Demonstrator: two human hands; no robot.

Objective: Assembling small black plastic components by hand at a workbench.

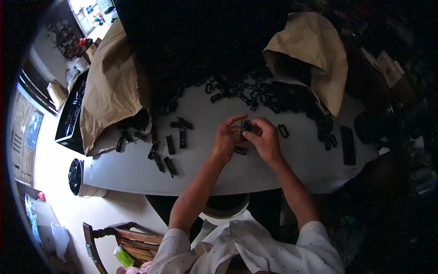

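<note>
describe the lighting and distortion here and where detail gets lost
Head view: floor at left glares near-white; head view: wooden panel by left rim looks bowed; head view: upper middle and far right sink into black; head view: black part between left hand and right hand lacks detail.

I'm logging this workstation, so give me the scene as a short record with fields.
Left hand: fingertips at a small black part; grip partly hidden
Right hand: pinching that part
Right of right hand: black oblong frame on the grey table
Left of left hand: scattered black pieces
Far side: pile of black frames
Sacks: left brown paper sack, right brown paper sack, both open
Table's right end: black slab
Lower left: wooden chair
</note>
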